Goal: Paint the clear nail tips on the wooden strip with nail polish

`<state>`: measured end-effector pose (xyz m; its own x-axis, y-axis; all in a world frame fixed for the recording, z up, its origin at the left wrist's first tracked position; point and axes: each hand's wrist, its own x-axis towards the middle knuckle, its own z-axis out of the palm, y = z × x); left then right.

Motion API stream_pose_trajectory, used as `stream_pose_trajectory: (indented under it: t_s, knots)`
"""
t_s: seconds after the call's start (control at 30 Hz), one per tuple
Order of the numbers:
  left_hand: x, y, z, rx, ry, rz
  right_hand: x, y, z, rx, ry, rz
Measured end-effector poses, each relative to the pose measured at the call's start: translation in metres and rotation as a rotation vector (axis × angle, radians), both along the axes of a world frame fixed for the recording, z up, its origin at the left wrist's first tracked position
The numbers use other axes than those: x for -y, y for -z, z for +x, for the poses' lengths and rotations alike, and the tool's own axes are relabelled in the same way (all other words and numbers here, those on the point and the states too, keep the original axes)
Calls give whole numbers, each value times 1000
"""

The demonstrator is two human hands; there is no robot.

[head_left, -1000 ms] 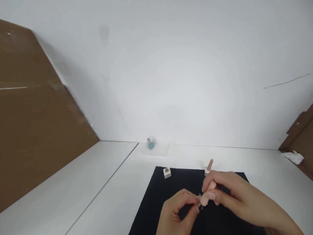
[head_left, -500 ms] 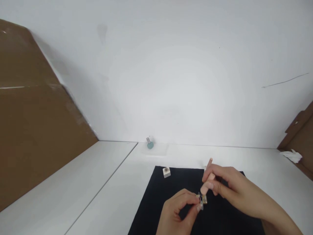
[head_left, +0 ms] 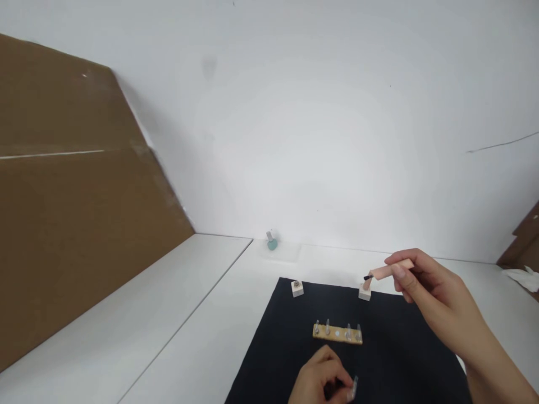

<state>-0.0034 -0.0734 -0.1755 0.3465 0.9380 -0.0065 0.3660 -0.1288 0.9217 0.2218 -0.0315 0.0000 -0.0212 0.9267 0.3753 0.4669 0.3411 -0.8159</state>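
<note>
On the black rectangular mat (head_left: 396,359) that covers the near part of the white table (head_left: 177,314), a short tan wooden strip (head_left: 337,332) lies flat between the two hands, with a row of small clear tips standing on it. The right hand (head_left: 429,286) is raised over the mat's far right corner. Its thumb and fingers are closed in a pinch around a pale pink cylindrical brush handle (head_left: 391,271), which lies nearly level and points left. The dark bristle tip (head_left: 368,278) at the handle's end hangs just over a small white cube-shaped bottle (head_left: 364,293) standing at the mat's far edge; whether bristles and bottle touch cannot be told. The left hand (head_left: 322,381) sits low at the bottom edge of the view, on the near side of the strip. Its fingers are curled in and its fingertips pinch a small clear false nail (head_left: 354,386), which juts out to the right of the hand. A second small white cube (head_left: 297,288) with a greyish top stands near the mat's far left corner, well apart from the bottle. Beyond the mat, close to the white wall, stands a round teal bottle with a grey cap (head_left: 272,242). A large brown cardboard sheet (head_left: 63,213) leans at the left, and a crumpled white tissue (head_left: 524,278) lies at the far right.
</note>
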Motion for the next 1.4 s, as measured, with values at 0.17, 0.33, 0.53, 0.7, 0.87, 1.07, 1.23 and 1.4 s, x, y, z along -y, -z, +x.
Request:
stream_pose_trajectory:
  t_s: [0.17,0.33,0.53,0.7,0.87,1.07,1.23,1.4]
  knots:
    - [-1,11,0,-204,-20,48,5,-1,-1,4,-3,2]
    - [11,16,-12,-231,-9,66,7,1,0,32,5,36]
    - [4,-14,-53,-204,-168,38,7,-2,0,30,-21,21]
    - [-71,-44,-70,-216,-520,122,7,3,-12,-14,-36,-24]
    - [-113,-35,-61,-277,-472,126,4,11,-30,-24,-96,-64]
    - [-100,-49,-55,-207,-496,226,1,20,-42,-44,-160,-51]
    - [-69,-94,-32,-95,-436,409,8,22,-47,-50,-115,168]
    - [-45,-110,-11,83,-406,567,15,20,-46,36,-130,335]
